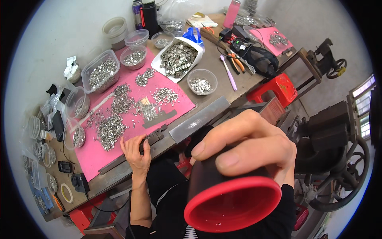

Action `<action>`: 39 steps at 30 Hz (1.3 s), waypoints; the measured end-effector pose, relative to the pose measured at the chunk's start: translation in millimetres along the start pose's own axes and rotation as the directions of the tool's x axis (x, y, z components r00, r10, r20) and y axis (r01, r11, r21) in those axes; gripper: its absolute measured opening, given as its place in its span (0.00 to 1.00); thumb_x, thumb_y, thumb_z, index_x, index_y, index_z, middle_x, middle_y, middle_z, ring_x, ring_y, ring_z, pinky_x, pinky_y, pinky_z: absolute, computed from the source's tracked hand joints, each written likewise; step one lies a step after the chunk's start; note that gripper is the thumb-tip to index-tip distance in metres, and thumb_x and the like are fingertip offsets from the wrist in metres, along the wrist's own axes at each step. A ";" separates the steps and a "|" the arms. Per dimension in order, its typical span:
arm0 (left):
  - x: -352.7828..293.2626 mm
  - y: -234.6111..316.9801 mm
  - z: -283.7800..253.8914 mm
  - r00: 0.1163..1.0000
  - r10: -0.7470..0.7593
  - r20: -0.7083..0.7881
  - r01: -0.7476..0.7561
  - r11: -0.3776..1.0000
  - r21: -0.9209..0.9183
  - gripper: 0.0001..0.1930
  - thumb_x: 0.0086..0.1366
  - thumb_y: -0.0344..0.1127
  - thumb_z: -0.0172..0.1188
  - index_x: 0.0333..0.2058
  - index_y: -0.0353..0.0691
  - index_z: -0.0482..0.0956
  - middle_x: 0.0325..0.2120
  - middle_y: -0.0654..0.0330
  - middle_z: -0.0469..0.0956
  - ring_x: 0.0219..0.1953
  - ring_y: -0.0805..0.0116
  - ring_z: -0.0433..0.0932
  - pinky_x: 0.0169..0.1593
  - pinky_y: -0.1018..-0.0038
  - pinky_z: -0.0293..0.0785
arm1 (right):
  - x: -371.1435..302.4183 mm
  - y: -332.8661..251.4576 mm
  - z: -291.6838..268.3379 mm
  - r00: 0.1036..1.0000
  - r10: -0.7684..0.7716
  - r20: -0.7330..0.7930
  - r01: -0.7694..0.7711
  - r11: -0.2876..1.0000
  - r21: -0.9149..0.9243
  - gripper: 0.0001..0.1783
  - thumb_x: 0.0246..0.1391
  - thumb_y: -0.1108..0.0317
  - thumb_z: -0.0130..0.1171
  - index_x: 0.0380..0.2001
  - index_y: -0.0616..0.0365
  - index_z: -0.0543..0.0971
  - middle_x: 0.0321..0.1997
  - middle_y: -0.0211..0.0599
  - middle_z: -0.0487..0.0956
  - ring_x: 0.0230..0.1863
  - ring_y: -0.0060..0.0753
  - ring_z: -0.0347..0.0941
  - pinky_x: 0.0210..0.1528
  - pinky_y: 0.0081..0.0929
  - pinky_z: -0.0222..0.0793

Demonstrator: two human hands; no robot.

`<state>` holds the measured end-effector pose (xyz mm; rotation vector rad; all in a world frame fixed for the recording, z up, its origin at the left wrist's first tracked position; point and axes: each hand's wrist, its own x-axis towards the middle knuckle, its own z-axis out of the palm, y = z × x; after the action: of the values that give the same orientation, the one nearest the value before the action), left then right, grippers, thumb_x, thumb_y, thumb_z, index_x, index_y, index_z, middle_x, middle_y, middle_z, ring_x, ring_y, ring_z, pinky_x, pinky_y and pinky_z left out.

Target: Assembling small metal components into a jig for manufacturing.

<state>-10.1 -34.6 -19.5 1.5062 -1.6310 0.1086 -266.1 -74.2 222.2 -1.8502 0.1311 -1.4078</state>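
Observation:
My right hand (254, 147) is raised close in front of me. Its fingers wrap round a black cup (234, 197) with a red rim and red inside, tilted so that its mouth faces me; a few tiny light specks show inside. My left hand (137, 155) lies at the near edge of the pink mat (175, 97). Thumb and fingers curl about a small dark thing I cannot make out, beside a dark metal fixture (156, 136) on the bench edge. Heaps of small silvery metal pieces (111, 131) spread over the mat beyond that hand.
Clear plastic tubs (99, 71) of metal parts stand round the mat. A white tray (177, 59) holds dark metal links. Pliers (238, 63) and a purple toothbrush (229, 73) lie right of it. A red stool (274, 89) and a machine with a handwheel (342, 175) stand at the right.

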 end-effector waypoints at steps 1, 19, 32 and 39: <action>4.6 9.5 -3.0 1.000 -0.031 0.000 0.031 1.000 0.003 0.11 0.60 0.26 0.64 0.43 0.41 0.81 0.37 0.59 0.81 0.43 0.58 0.78 0.69 0.47 0.57 | 1.6 -1.1 0.4 1.000 -0.017 0.014 0.017 0.999 0.038 0.13 0.62 0.60 0.66 0.41 0.55 0.77 0.41 0.57 0.80 0.38 0.45 0.81 0.43 0.36 0.80; 0.6 5.8 -4.8 0.999 -0.036 -0.020 0.036 0.999 -0.005 0.11 0.59 0.25 0.64 0.42 0.41 0.81 0.36 0.60 0.81 0.42 0.60 0.78 0.69 0.48 0.57 | 25.0 -44.4 -35.9 0.997 0.061 -0.044 -0.055 0.992 0.117 0.08 0.62 0.66 0.65 0.36 0.59 0.79 0.42 0.63 0.79 0.35 0.50 0.81 0.40 0.36 0.83; 3.7 7.6 4.9 0.999 -0.031 -0.027 0.030 0.999 -0.025 0.11 0.60 0.26 0.64 0.42 0.41 0.81 0.37 0.60 0.81 0.44 0.59 0.77 0.70 0.47 0.56 | 23.2 -56.8 -20.1 0.994 0.001 -0.108 0.012 0.993 0.119 0.07 0.60 0.69 0.64 0.36 0.62 0.80 0.42 0.61 0.80 0.36 0.49 0.82 0.40 0.34 0.82; -6.7 -0.3 -6.2 0.998 -0.055 -0.020 0.056 0.998 0.019 0.10 0.60 0.26 0.64 0.42 0.41 0.81 0.37 0.61 0.81 0.43 0.59 0.77 0.70 0.48 0.56 | -14.0 -56.5 59.7 0.992 -0.032 -0.122 0.048 0.989 0.136 0.06 0.60 0.71 0.64 0.36 0.64 0.81 0.42 0.60 0.81 0.36 0.49 0.82 0.40 0.34 0.82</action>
<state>-7.5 -25.9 -20.2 1.5591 -1.5755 0.1082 -241.1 2.6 243.1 -1.6632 0.0547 -1.5174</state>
